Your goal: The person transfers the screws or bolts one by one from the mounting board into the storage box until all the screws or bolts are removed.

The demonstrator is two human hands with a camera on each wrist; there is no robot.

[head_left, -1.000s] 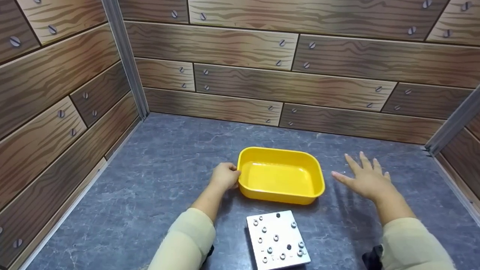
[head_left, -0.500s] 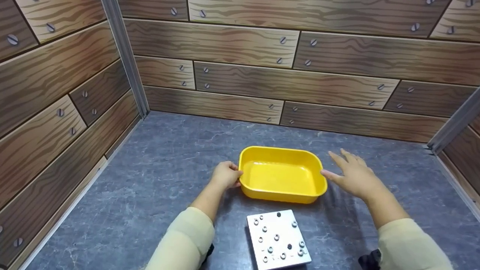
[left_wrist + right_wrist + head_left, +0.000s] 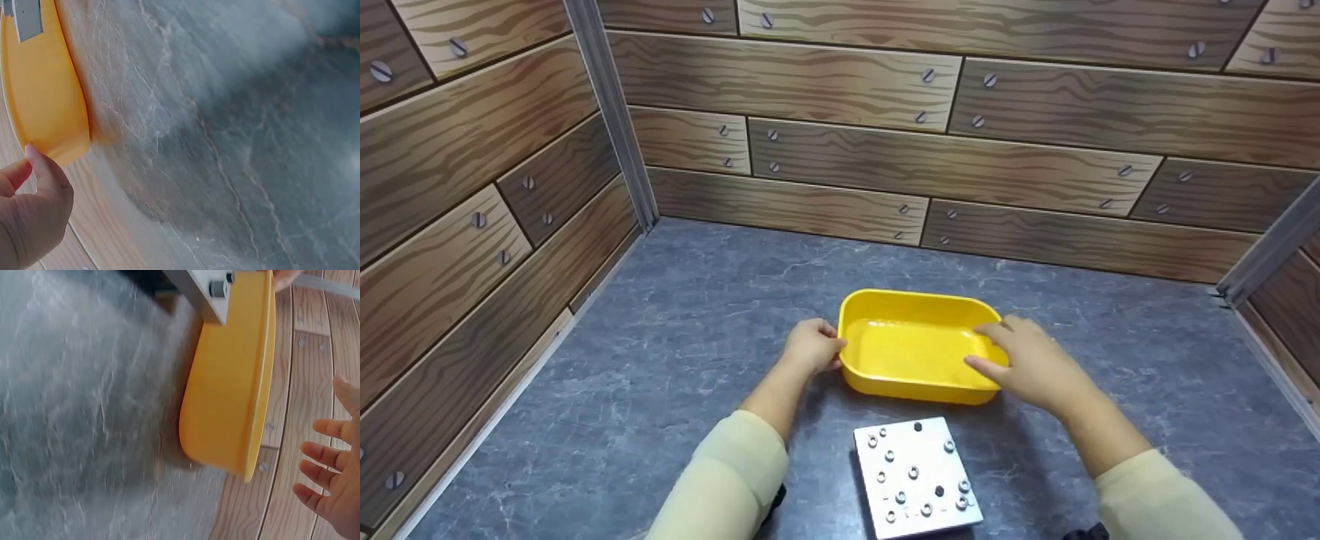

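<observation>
A yellow rectangular plastic tub (image 3: 919,391) with rounded corners stands on the dark marbled surface, nothing visible inside it. My left hand (image 3: 810,349) pinches the rim at its left end; the left wrist view shows thumb and finger meeting at the edge of the tub (image 3: 48,84). Over the tub's right end hovers my right hand (image 3: 1035,367), thumb and fingers extended above the inside. In the right wrist view that right hand (image 3: 340,478) has spread fingers and is apart from the tub (image 3: 225,394). Below the tub lies a silver metal block (image 3: 926,455) with several screws in it.
Wood-patterned panels (image 3: 840,157) wall in the back and sides, with grey metal posts (image 3: 615,112) at the corners. The marbled tabletop (image 3: 607,390) extends on both sides of the tub.
My right hand has moved left, from beside the tub to above its right end. My left hand keeps its pinch on the rim. The tub and block have barely shifted.
</observation>
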